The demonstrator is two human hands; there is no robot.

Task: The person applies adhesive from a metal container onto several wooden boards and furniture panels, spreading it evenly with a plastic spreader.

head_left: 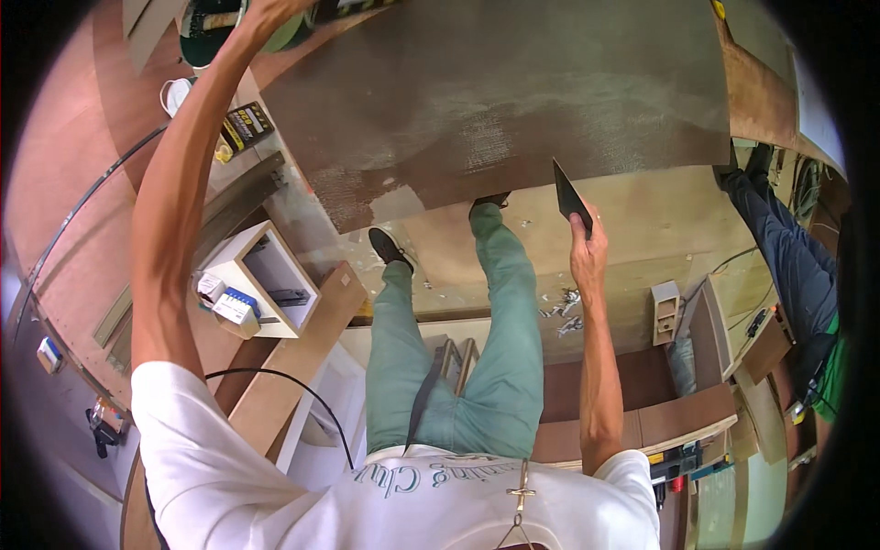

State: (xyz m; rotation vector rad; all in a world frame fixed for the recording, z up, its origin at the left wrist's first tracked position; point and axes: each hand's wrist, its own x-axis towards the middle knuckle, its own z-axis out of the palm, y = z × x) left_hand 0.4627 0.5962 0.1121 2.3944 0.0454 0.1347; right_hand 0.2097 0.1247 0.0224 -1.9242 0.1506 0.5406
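Observation:
My right hand [588,240] is closed round a dark, flat, pointed spreader [569,194], held upright near the front edge of a large brown sheet [550,101]. Streaks and pale patches of a smeared coating show on that sheet. Far to the left, my left hand [273,9] reaches up to the top edge of the view, beside a dark green round container [195,48] with a wooden-handled thing lying in it. The left fingers are cut off by the picture's edge, so their grip is hidden.
A black and yellow box [246,128] and a white mask [175,94] lie left of the sheet. Below stands an open white cabinet box [275,280] with small cartons [237,313] on it. Another person's dark trousers [790,243] show at right. Scraps [564,307] litter the floor.

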